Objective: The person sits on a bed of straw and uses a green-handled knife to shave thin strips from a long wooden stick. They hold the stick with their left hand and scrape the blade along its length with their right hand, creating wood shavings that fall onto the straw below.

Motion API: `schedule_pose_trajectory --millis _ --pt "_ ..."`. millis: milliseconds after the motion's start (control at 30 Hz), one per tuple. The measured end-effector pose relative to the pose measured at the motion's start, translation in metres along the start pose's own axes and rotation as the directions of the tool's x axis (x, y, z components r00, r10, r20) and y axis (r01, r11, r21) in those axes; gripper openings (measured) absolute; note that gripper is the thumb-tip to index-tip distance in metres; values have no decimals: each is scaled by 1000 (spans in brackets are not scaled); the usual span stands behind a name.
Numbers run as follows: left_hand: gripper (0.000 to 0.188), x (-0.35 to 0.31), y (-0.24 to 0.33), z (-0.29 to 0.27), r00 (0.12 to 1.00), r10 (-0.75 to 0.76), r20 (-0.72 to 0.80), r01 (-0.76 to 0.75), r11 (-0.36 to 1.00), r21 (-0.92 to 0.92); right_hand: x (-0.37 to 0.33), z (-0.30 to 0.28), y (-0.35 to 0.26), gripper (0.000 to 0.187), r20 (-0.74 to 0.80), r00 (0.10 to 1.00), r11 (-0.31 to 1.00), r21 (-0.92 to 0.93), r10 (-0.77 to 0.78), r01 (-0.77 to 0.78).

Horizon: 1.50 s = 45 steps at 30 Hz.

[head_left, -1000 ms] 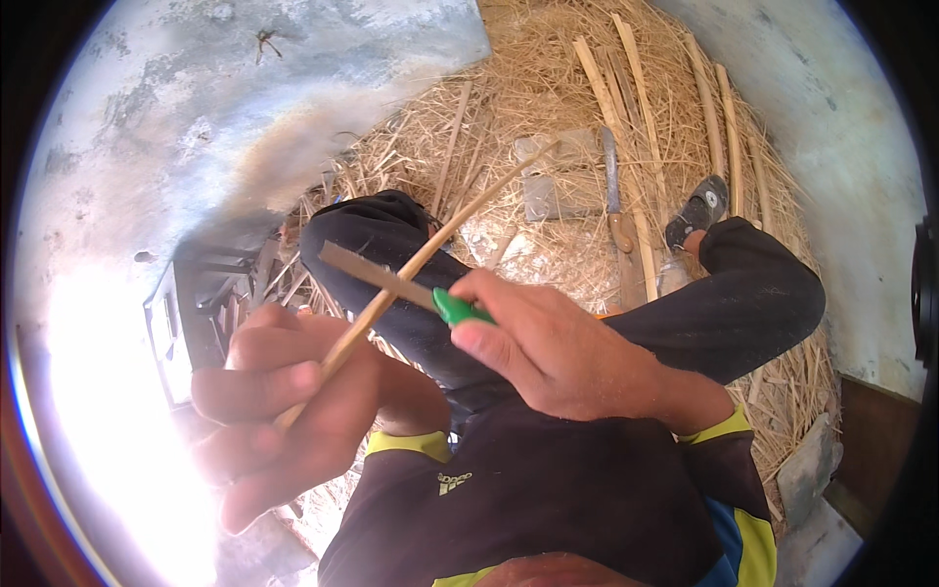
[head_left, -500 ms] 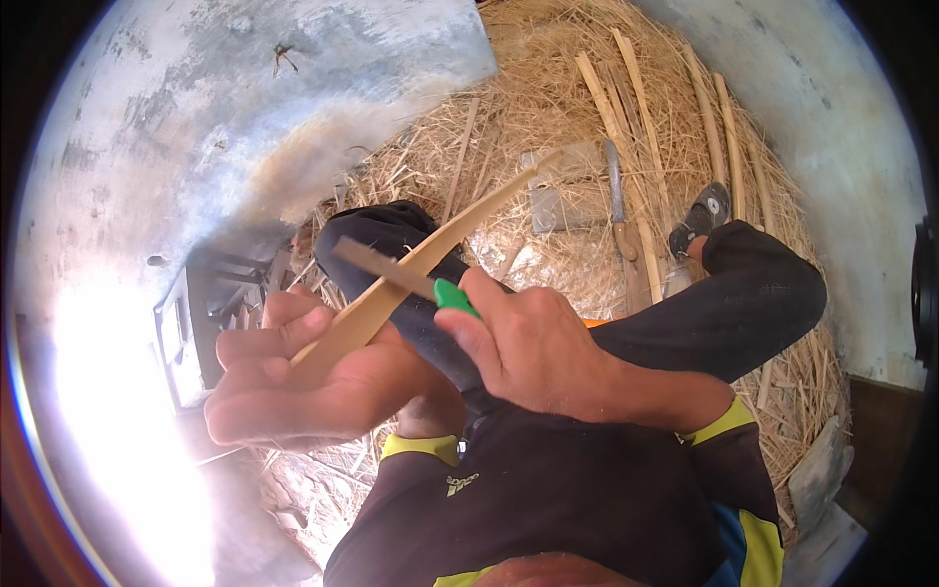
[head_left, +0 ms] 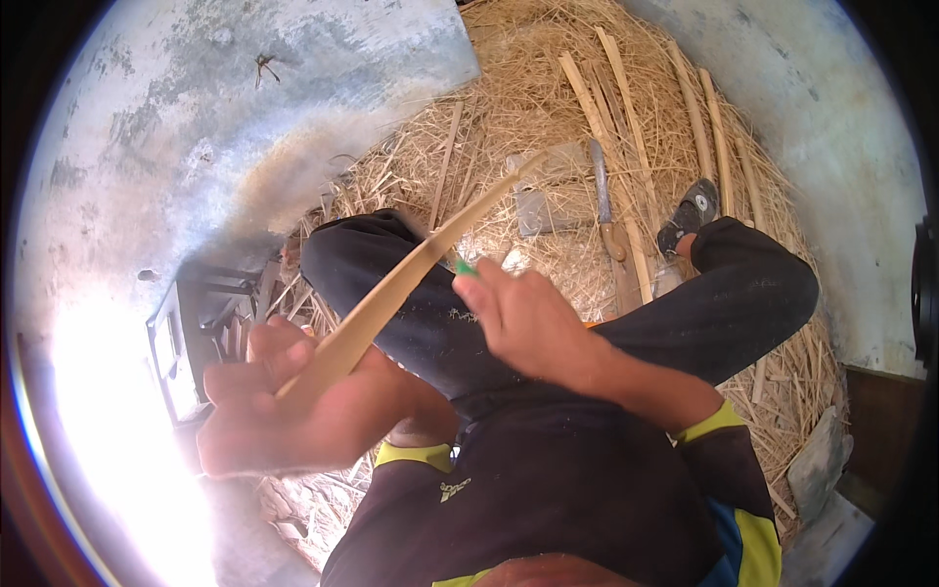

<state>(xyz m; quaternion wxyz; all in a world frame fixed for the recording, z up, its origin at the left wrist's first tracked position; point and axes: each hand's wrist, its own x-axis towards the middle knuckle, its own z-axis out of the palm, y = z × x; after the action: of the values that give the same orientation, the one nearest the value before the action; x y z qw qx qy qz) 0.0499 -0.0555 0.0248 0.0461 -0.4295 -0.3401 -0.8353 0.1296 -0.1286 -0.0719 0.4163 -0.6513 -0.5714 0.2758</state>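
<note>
My left hand [head_left: 303,401] is closed round the near end of a long, flat wooden strip [head_left: 406,279], which looks like split bamboo. The strip slants up and away to the right, over my bent leg. Beside its middle, on the right, my right hand [head_left: 533,323] grips a knife by its green handle [head_left: 464,266]. The blade is hidden behind the strip or too blurred to make out. Most of the handle is covered by my fingers.
Straw-like shavings [head_left: 518,78] cover the floor. Ahead lie a long-bladed knife with a wooden handle [head_left: 614,240], several bamboo strips [head_left: 626,108] and a grey block [head_left: 540,213]. Walls [head_left: 293,98] stand on both sides; a dark frame [head_left: 176,338] is at left.
The knife's blade, which lay across the strip in plain sight, has gone from view. My right hand has shifted slightly away along the strip; my left hand still holds its near end.
</note>
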Motion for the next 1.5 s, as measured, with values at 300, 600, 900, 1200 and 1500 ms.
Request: schedule_pose_trajectory --millis 300,600,900,1200,1500 --pt "45 4 -6 -3 994 -110 -7 109 989 -102 9 -3 1 35 2 1000 1000 1 2 -2" --pt "46 5 -8 -2 999 32 -7 -32 999 7 15 2 23 40 -16 1000 994 -108 21 -23" --pt "45 4 -11 -6 999 -33 39 38 990 -134 22 -1 42 46 18 997 990 -120 78 -75" --pt "47 3 -10 -8 999 -38 14 39 995 -96 35 3 90 47 11 991 986 -102 134 -132" --pt "50 3 -14 -12 998 -34 56 41 990 -134 42 5 115 50 2 986 973 -165 165 -162"
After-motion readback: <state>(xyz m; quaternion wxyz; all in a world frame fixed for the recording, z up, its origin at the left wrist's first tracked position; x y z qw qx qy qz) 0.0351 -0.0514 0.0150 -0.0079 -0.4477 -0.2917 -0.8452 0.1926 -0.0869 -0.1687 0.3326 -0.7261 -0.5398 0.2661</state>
